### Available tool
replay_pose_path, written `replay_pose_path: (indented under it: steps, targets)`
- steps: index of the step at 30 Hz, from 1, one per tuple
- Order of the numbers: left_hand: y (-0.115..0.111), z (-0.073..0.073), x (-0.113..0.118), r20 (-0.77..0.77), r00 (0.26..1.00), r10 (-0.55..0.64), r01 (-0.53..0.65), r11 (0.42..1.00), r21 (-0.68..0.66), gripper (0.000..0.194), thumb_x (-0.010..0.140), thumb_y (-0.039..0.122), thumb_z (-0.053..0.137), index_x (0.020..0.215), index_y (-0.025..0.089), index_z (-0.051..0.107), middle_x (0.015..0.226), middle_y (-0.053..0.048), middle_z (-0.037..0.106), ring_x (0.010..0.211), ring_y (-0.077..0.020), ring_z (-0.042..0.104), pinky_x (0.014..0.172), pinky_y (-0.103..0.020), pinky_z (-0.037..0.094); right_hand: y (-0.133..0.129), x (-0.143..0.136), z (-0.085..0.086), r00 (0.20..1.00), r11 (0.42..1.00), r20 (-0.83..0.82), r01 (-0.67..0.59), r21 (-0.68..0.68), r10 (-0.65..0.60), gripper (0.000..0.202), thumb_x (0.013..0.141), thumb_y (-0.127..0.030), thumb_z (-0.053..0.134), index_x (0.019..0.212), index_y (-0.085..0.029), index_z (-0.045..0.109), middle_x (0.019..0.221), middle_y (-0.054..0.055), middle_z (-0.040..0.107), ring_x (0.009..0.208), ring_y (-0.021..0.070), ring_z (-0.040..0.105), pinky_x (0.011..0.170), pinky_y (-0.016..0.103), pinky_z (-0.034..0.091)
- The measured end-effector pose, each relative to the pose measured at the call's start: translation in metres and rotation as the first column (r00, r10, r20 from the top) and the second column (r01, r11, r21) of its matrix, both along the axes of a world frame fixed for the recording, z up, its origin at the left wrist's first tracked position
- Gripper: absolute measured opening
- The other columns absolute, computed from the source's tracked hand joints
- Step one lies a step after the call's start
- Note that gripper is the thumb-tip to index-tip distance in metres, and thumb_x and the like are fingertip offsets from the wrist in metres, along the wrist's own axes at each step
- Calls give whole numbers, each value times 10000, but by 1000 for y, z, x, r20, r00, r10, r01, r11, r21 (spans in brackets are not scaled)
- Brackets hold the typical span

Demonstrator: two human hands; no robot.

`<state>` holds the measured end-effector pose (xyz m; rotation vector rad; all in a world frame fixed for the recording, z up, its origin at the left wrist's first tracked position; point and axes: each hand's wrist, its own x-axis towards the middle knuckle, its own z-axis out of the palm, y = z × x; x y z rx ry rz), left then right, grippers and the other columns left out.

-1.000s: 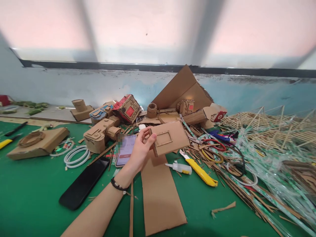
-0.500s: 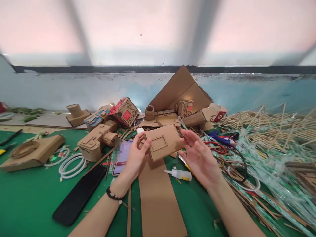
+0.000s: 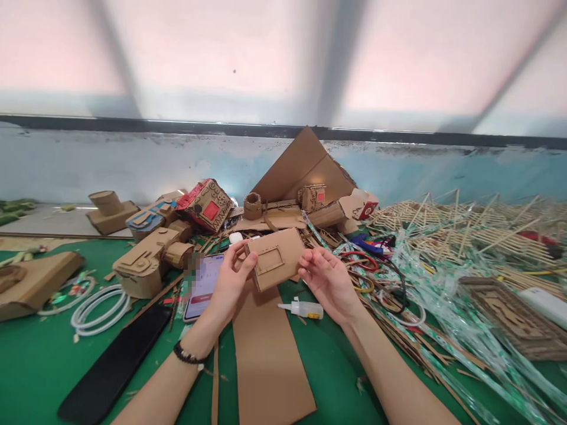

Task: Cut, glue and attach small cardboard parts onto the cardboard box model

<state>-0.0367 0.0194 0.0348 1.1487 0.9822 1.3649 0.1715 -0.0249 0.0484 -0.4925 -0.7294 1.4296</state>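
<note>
My left hand (image 3: 229,281) grips the left end of a small cardboard box (image 3: 290,251), thumb on its front face. A raised rectangular cardboard frame sits on that face. At the box's right edge is my right hand (image 3: 328,283), fingers curled with the tips together; whether they touch the box or pinch something small is hidden. Beneath the hands a long cardboard strip (image 3: 268,360) lies on the green tabletop. Right of the strip lies a small clear squeeze bottle (image 3: 305,309) with a pointed nozzle. A phone (image 3: 201,286) with its screen lit is left of my left hand.
Cardboard camera models (image 3: 146,260) stand at left, near a coiled white cable (image 3: 100,310) and a long black object (image 3: 117,366). Behind leans a large cardboard sheet (image 3: 296,159). Plastic strips (image 3: 425,295) and thin wooden stick frames (image 3: 425,215) crowd the right.
My right hand has gone from spread fingers to curled ones at the box's right edge. My left hand keeps its hold. The view has swung rightward.
</note>
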Motion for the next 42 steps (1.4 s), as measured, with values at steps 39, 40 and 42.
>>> replay_pose_path:
  steps: [39, 40, 42]
  targets:
    - [5, 0, -4, -178, 982, 60, -30, 986, 167, 627, 795, 515, 824, 1309, 235, 599, 1303, -101, 684, 1143, -262, 710, 963, -367, 582, 16, 6, -11, 911, 961, 308, 254, 106, -274, 501, 819, -656, 794, 706, -211, 595, 613, -35, 536, 508, 88, 458, 436, 211, 411]
    - [5, 1, -4, -180, 982, 54, -24, 985, 168, 636, 789, 502, 831, 1316, 235, 595, 1310, -102, 682, 1154, -266, 707, 973, -373, 581, 17, 7, -12, 901, 956, 319, 271, 117, -294, 473, 816, -647, 801, 747, -212, 629, 674, -17, 587, 555, 99, 503, 461, 215, 447]
    - [5, 1, -5, -194, 980, 45, -12, 986, 167, 652, 780, 481, 841, 1331, 241, 589, 1330, -101, 672, 1174, -272, 698, 994, -387, 576, 19, 8, -14, 886, 944, 327, 299, 135, -328, 412, 824, -605, 816, 833, -219, 671, 787, 4, 648, 641, 114, 555, 496, 215, 486]
